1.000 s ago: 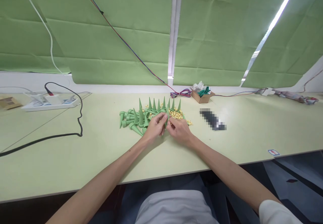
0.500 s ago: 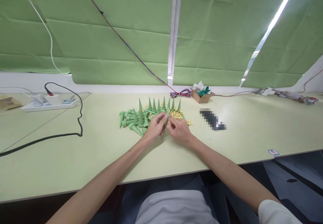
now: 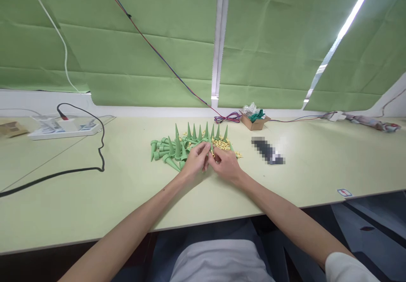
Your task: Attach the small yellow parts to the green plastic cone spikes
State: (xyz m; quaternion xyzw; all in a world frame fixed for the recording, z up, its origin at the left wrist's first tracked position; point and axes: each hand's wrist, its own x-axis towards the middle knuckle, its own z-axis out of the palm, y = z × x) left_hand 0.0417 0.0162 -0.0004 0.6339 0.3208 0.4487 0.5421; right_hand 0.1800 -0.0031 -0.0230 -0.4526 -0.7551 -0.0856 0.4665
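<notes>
My left hand point(image 3: 197, 157) is closed, thumb and fingers pinching a green plastic spike point(image 3: 211, 145) that is largely hidden between my hands. Against it my right hand point(image 3: 226, 162) is closed too, its fingertips gripping a small yellow plastic piece point(image 3: 213, 155). Left of my hands lies a pile of green cone-shaped spikes point(image 3: 171, 161) with wide caps, a few of them upright. Behind my fingers, several more green spikes point(image 3: 189, 132) stand points up in a row. Loose yellow pieces point(image 3: 222, 145) are heaped just beyond my right hand.
On the pale table point(image 3: 127, 201), a small cardboard box point(image 3: 253, 124) holds clear plastic and green material. A pixelated dark item point(image 3: 268, 150) lies to the right. At left are a power strip point(image 3: 65, 130) and a black cable point(image 3: 101, 155). Coiled wires point(image 3: 227, 117) rest at the back.
The yellow piece in my right fingertips has come into view. The green spike between my hands appears slightly shifted; both arms stay almost in place.
</notes>
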